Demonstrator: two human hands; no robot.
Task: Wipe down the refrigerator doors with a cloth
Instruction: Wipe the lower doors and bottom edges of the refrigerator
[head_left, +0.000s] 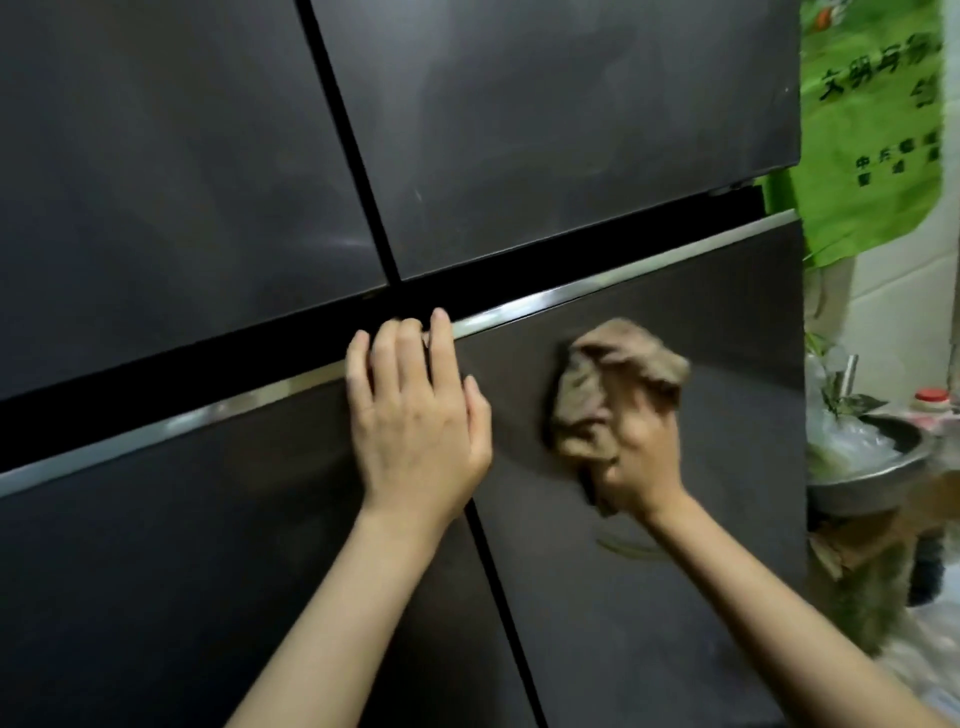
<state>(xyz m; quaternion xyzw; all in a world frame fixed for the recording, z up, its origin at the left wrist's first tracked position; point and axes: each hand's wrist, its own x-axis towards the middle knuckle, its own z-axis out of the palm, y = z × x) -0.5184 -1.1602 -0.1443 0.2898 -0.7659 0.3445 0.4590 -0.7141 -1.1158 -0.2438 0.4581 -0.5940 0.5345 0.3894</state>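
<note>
A dark four-door refrigerator fills the view, with two upper doors (571, 130) and two lower doors (649, 597) split by black gaps and a chrome strip (519, 309). My left hand (415, 415) lies flat with fingers apart where the lower doors meet, its fingertips at the chrome strip. My right hand (641, 457) grips a crumpled brown cloth (597, 384) and presses it against the upper part of the lower right door. Both the cloth and this hand are blurred.
Beside the fridge's right edge hangs a green bag with printed characters (872, 130). Below it a metal bowl (872, 467) holds clear plastic, with a red-lidded jar (932, 400) behind. More plastic lies on the floor at lower right.
</note>
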